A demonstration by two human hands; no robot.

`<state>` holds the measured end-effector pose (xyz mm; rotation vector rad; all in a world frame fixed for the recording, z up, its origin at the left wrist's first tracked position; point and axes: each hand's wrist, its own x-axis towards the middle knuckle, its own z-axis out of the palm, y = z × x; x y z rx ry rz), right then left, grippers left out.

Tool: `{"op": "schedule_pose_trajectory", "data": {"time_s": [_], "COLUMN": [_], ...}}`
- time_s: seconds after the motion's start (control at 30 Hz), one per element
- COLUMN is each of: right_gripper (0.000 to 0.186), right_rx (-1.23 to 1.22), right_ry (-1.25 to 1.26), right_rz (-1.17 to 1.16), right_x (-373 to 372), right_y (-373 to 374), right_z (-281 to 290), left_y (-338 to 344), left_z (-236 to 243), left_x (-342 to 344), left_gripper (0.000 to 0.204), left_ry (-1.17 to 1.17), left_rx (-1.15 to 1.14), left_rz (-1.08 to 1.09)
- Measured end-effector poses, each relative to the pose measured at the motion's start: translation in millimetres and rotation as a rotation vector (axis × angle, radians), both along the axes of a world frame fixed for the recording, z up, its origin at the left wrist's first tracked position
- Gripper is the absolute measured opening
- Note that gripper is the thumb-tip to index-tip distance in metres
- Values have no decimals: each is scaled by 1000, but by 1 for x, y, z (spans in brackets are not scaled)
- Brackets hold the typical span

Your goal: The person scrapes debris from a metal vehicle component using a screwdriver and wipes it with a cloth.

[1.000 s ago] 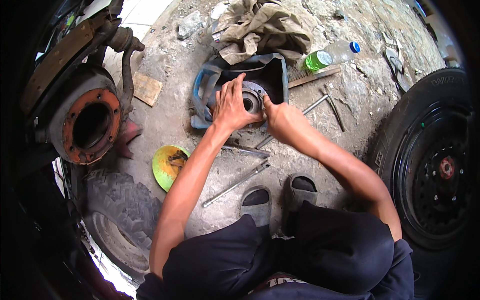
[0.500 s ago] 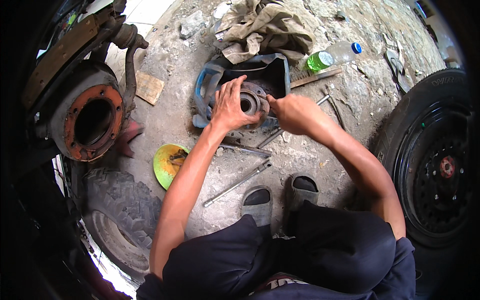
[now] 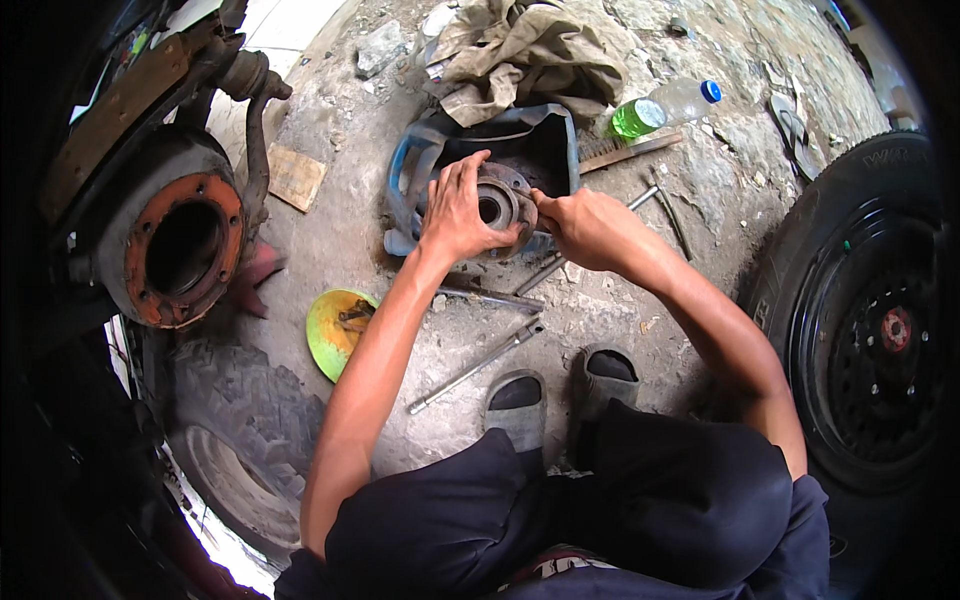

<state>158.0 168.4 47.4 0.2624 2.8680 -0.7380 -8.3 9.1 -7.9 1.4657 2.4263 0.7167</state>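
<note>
A rusty round wheel hub [image 3: 521,190] with a ringed centre hole is tilted up over the near side of a cut-open blue plastic container [image 3: 400,165]. My left hand [image 3: 460,212] grips the hub's left side, fingers along its upper edge and thumb on its lower front. On the right, my right hand [image 3: 590,228] is closed in a fist around something slim. A short thin tip pokes out toward the hub's flange; the fingers hide the rest, so its kind does not show. The container's inside is dark and dirty.
Metal bars and a long socket wrench [image 3: 475,370] lie nearer my sandals, beside a green-yellow dish [image 3: 335,330]. Beyond are a crumpled cloth [image 3: 530,55], a wire brush [image 3: 630,152] and a bottle [image 3: 665,108]. A wheel [image 3: 870,320] stands right, an orange-flanged axle housing [image 3: 185,250] left.
Both hands stay almost in place on the hub, with only a tiny shift of the right fist. The whole view has moved slightly.
</note>
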Motion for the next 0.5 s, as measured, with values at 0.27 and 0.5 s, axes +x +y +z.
{"op": "schedule_pose_trajectory", "data": {"time_s": [0.27, 0.5], "right_gripper": [54, 56], "right_rx": [161, -184], "right_ry": [79, 112], "right_rz": [-130, -100], "right_x": [0, 13], "right_y": [-34, -16], "right_z": [-21, -7], "left_y": [5, -1], "left_z": [-5, -7], "left_x": [-3, 3], "left_gripper": [109, 110], "left_ry": [-42, 10], "left_rx": [29, 53], "left_rz": [62, 73]}}
